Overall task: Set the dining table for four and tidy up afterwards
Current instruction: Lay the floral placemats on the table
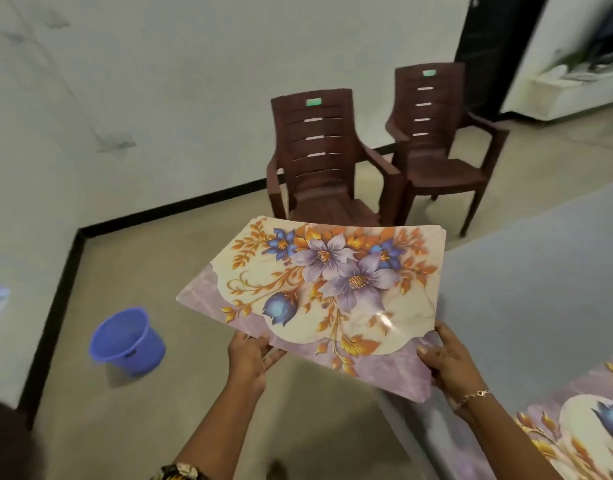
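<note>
I hold a floral placemat (319, 285), cream and lilac with purple and blue flowers and orange leaves, flat in the air at the left edge of the grey dining table (527, 289). My left hand (251, 358) grips its near left edge, thumb on top. My right hand (447, 358) grips the near right corner, fingers curled under; a bracelet sits on that wrist. Another placemat (582, 424) of the same print lies on the table at the lower right, partly cut off by the frame.
Two dark brown plastic armchairs (333, 161) (440, 133) stand side by side against the white wall beyond the table. A blue bucket (128, 341) sits on the floor at the left. A dark doorway (488, 46) opens at the back right.
</note>
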Motion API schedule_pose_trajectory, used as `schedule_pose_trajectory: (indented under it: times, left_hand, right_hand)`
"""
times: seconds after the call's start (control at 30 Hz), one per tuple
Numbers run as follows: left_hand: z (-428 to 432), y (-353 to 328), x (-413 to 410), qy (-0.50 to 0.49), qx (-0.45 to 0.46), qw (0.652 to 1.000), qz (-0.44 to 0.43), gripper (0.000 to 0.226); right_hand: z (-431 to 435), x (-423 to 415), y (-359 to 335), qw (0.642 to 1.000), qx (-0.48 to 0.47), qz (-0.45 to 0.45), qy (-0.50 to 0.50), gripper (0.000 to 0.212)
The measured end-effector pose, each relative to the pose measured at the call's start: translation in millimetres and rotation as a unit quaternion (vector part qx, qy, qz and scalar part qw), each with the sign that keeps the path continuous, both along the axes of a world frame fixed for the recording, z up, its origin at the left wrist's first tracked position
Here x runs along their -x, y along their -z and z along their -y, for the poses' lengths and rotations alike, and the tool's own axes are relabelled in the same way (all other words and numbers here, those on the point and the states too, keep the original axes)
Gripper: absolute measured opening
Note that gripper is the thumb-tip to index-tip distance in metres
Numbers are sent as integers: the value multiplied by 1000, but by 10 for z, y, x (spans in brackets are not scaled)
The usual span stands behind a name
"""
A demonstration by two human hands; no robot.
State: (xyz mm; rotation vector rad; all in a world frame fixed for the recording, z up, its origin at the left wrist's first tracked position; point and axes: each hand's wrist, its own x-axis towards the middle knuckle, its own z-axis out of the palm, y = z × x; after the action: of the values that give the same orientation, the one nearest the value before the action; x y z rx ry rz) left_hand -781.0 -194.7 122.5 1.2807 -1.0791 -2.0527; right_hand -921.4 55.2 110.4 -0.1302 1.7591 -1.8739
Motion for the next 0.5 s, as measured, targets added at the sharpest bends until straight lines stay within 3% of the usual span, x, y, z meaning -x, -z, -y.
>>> schedule_pose_trajectory:
  times: [0.2,0.5]
  left_hand:
    - [823,81,949,111,1,994,12,33]
    - [1767,43,2116,287,24,957,24,39]
  right_hand:
    - [616,366,73,993,-16,11,120,36]
    - [1391,700,105,961,-24,49,270,44]
